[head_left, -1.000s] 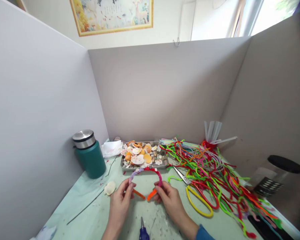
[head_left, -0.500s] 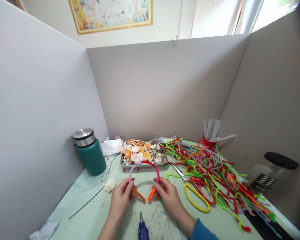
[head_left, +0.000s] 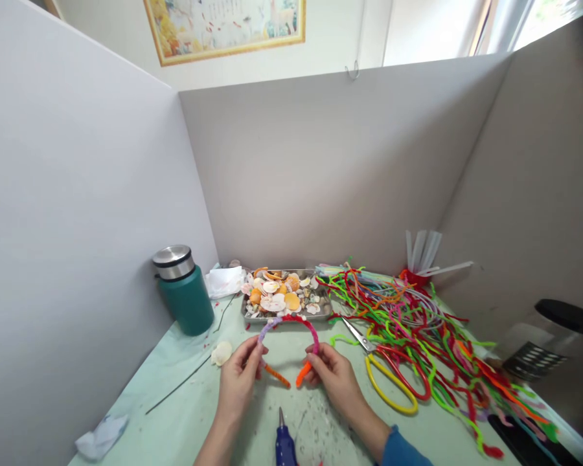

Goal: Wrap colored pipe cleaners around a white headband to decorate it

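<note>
Between my two hands is a headband (head_left: 288, 318) wrapped in fuzzy pipe cleaner, lilac, red, magenta and orange, arched upward with its two ends pointing toward me. My left hand (head_left: 241, 369) pinches its left side, above the orange end. My right hand (head_left: 335, 373) pinches the right side just above the other orange end. Below the headband a blue glue gun (head_left: 285, 444) lies with its metal nozzle pointing away from me. Beyond it stands a metal tray (head_left: 267, 319) full of seashells. Left of my left hand lies a single white scallop shell (head_left: 221, 353).
Scissors (head_left: 388, 372) with red and yellow handles lie open at right, beside a heap of coloured pipe cleaners (head_left: 418, 323). Glue sticks (head_left: 422, 251) stand in a red holder behind. A green bottle (head_left: 187, 301), tissue (head_left: 102, 437) and dark wire (head_left: 177, 386) are at left. Grey partitions (head_left: 320, 162) enclose the table.
The whole view has shifted slightly, so things sit a little further right. Both hands keep the same hold on the headband.
</note>
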Action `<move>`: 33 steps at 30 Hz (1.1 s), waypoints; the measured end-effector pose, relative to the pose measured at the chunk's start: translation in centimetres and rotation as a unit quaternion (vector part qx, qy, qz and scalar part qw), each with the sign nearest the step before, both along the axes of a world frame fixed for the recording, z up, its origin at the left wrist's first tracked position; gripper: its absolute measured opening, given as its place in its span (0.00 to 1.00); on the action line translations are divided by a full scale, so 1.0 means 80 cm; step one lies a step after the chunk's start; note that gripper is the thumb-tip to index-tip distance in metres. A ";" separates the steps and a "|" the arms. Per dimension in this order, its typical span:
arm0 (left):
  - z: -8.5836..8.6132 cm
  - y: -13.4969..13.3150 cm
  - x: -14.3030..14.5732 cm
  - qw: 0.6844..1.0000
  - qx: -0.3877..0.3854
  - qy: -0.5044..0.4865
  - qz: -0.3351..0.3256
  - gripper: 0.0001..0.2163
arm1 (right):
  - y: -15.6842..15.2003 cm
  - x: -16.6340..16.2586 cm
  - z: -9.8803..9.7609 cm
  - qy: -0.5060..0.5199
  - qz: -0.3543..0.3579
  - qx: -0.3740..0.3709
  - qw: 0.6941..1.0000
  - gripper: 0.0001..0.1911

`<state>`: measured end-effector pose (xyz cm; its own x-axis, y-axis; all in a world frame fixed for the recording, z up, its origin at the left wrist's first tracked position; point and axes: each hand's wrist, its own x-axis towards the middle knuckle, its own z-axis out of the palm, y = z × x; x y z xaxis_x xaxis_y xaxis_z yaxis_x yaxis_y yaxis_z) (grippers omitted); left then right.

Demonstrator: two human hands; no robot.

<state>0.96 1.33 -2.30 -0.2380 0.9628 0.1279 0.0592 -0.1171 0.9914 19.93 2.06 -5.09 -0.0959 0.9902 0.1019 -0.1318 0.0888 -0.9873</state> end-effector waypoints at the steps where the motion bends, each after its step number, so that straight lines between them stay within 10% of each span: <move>1: 0.001 0.000 0.000 1.000 0.005 0.004 0.002 0.19 | 0.000 0.000 0.000 -0.005 -0.001 0.004 1.000 0.15; 33: -0.009 0.001 0.001 0.992 -0.034 0.119 -0.024 0.19 | 0.002 0.006 -0.003 -0.230 -0.094 0.099 0.964 0.14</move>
<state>1.00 1.41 -3.02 -0.1617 0.9808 0.1087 0.2894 -0.0582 0.9554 20.45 2.22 -5.35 0.0027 0.9599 0.2803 0.3526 0.2614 -0.8985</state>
